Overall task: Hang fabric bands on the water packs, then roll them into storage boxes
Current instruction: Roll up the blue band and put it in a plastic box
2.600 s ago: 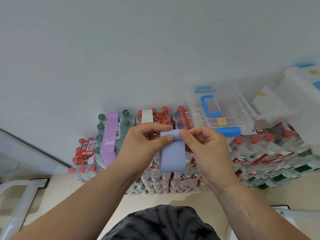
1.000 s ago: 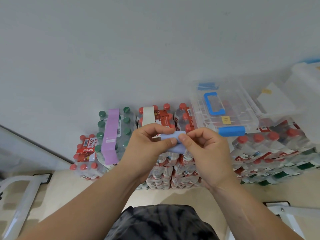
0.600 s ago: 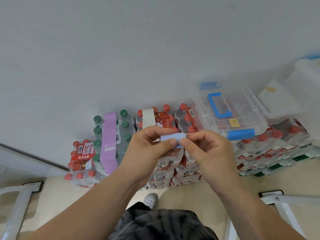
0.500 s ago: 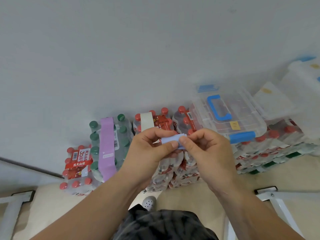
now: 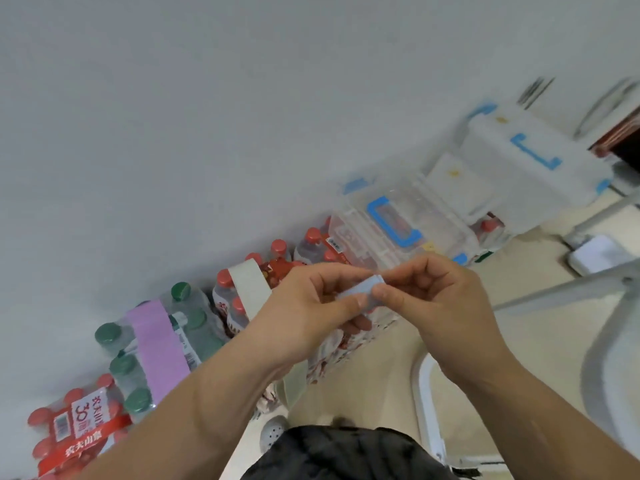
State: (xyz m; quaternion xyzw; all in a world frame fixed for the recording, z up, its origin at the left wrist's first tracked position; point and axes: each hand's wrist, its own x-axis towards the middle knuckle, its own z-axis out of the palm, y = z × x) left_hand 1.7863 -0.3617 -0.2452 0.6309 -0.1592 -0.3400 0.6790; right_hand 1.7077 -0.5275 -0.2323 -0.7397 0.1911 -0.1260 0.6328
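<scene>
Head view, tilted and smeared with motion blur, looks down on both hands meeting in front of the chest. The left hand point(image 5: 311, 306) and the right hand point(image 5: 429, 299) are both pinched shut on a small blue fabric band point(image 5: 360, 289), which is wound into a tight, short roll held between thumbs and fingertips, in the air above the water packs point(image 5: 194, 327).

Judging from how little of the roll shows, the main risk is that it springs loose: soft, stretchy cloth wants to unwind as soon as one thumb eases off, so a transfer to a single hand could let the outer wrap flap open. A second risk is a drop, since the roll is small and smooth-looking and would fall among the bottles on the floor point(image 5: 398, 368). The clear storage box point(image 5: 433, 216) with a blue handle appears to have its lid on, though blur makes that uncertain; opening it would need a free hand, which is when the roll is most likely to slacken.

Two more bands lie draped over the shrink-wrapped packs: a lilac band point(image 5: 156, 344) across the green-capped bottles and a cream band point(image 5: 249, 285) across the red-capped ones, both flat, matte strips. The packs are glossy film over ribbed plastic. The boxes are rigid, translucent and rectangular.
</scene>
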